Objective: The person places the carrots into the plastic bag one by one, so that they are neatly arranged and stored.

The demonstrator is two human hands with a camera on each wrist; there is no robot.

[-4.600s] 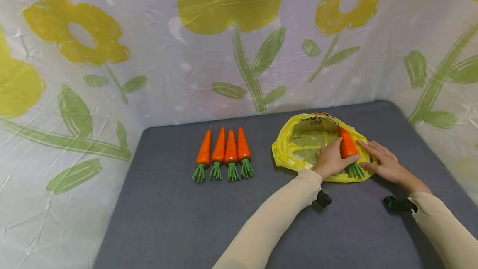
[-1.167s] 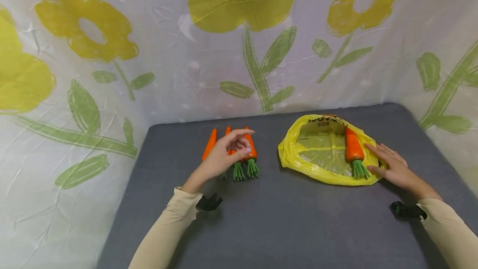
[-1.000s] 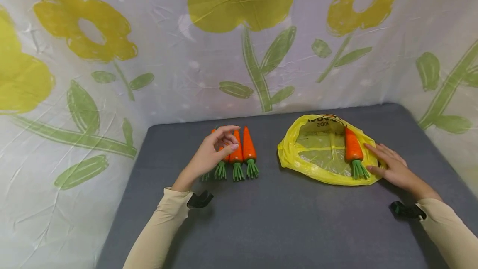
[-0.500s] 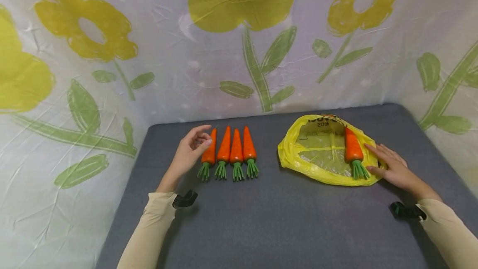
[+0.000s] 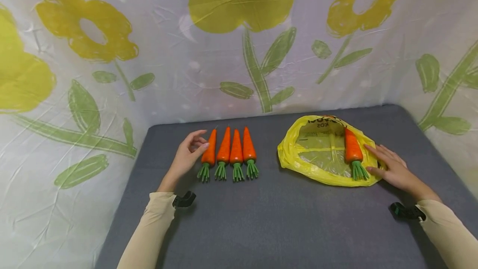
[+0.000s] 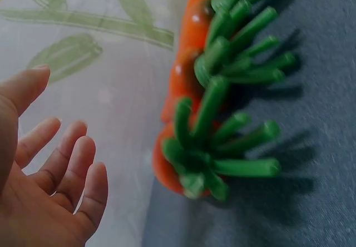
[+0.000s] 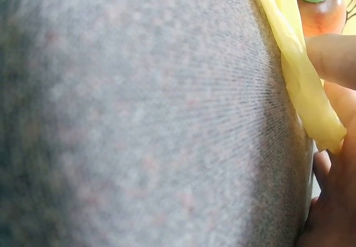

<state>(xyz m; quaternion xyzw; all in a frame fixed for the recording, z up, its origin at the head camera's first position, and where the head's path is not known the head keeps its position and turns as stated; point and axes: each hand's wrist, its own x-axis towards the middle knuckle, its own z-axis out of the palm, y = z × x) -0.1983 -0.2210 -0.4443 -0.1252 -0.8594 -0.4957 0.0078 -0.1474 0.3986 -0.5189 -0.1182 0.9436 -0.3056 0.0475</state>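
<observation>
Table [image 5: 276,227]: bag [image 5: 291,159] open, one carrot [image 5: 352,146] inside

From here I see the bag lying on the table's right half, mouth open. Its carrot lies along the inner right wall, tip to the far side, greens to the near rim. Right hand [image 5: 393,170] rests on the bag's right rim, fingers mostly straight, fingertips just beside that carrot. Left hand [image 5: 184,154] is wide, fingers loosely bent, at the leftmost carrot [image 5: 210,150]; I can't tell if the thumb touches it. Four carrots [image 5: 236,152], that one included, lie in a row left of the bag, greens near side.
</observation>
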